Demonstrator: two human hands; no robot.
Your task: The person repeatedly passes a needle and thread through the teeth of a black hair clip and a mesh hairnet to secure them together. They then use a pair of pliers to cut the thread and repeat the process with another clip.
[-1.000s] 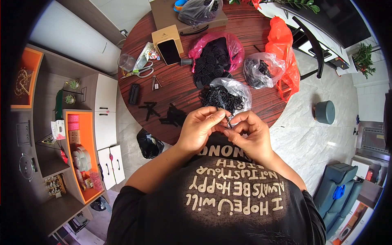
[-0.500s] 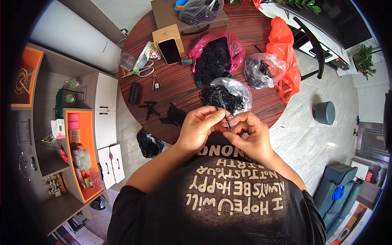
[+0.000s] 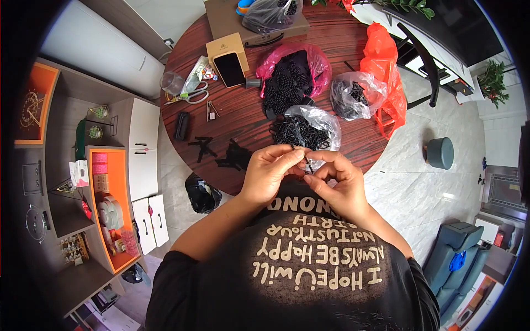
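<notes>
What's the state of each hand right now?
Left hand: closed, fingertips pinching a small black piece.
Right hand: closed, pinching the same small black piece.

- Small black part [image 3: 307, 163], frame centre: pinched between left hand [image 3: 269, 174] and right hand [image 3: 338, 185], mostly covered by them, too small to identify.
- Clear bag [image 3: 320, 122] of black pieces: lower edge hidden behind both hands.
- Cardboard box [image 3: 221, 19], top centre: cut off by the frame edge.
- Shirt lettering [image 3: 290, 204], line nearest the hands: partly hidden by the wrists.
</notes>
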